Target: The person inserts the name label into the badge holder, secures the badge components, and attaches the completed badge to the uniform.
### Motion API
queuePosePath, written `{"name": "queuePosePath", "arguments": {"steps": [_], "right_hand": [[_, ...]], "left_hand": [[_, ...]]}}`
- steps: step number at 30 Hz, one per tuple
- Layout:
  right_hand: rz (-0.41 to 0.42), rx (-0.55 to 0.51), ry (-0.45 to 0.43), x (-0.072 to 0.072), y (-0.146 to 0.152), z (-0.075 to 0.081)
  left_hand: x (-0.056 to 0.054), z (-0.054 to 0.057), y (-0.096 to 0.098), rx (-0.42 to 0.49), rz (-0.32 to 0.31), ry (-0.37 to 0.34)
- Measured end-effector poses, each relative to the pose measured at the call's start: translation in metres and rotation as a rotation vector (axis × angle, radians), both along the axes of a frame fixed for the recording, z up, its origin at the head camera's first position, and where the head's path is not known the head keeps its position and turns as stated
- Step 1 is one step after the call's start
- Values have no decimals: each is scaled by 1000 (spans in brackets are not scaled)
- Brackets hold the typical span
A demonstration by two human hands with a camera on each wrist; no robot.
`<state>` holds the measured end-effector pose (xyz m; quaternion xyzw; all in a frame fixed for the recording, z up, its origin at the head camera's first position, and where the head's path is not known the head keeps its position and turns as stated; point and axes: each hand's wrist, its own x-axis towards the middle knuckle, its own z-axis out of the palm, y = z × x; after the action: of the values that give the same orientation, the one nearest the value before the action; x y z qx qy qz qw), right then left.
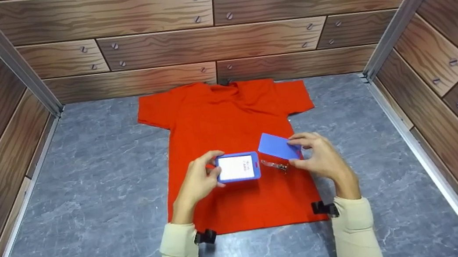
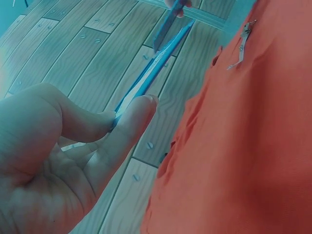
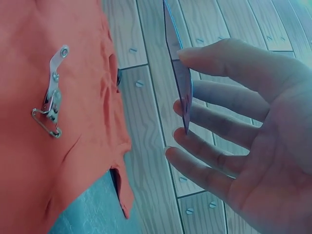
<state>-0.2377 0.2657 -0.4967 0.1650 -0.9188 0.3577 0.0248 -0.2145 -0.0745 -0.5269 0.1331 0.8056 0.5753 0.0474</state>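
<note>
My left hand (image 1: 200,177) pinches a blue-framed badge holder (image 1: 237,167) by its left end, a white card with small print showing in it. To its right, my right hand (image 1: 320,156) holds a flat blue cover (image 1: 278,146) between thumb and fingers. In the left wrist view the badge holder (image 2: 146,75) appears edge-on between thumb and finger. The right wrist view shows the thin cover (image 3: 179,68) edge-on too. Below the cover, a metal badge clip (image 1: 276,165) with a strap and safety pin (image 3: 46,124) lies on the red T-shirt (image 1: 220,129).
The T-shirt lies spread on a grey marbled surface (image 1: 108,184), its collar toward the back. Wood-patterned walls (image 1: 156,49) stand at the back and both sides, with metal strips (image 1: 10,60) along the corners. A black wrist camera (image 1: 205,237) sits at each sleeve.
</note>
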Motion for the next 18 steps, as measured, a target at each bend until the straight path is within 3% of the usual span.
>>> {"name": "queuePosePath", "arguments": {"steps": [18], "right_hand": [[107, -25, 41, 2, -21, 1]], "left_hand": [[-1, 0, -3, 26, 8, 3]]}}
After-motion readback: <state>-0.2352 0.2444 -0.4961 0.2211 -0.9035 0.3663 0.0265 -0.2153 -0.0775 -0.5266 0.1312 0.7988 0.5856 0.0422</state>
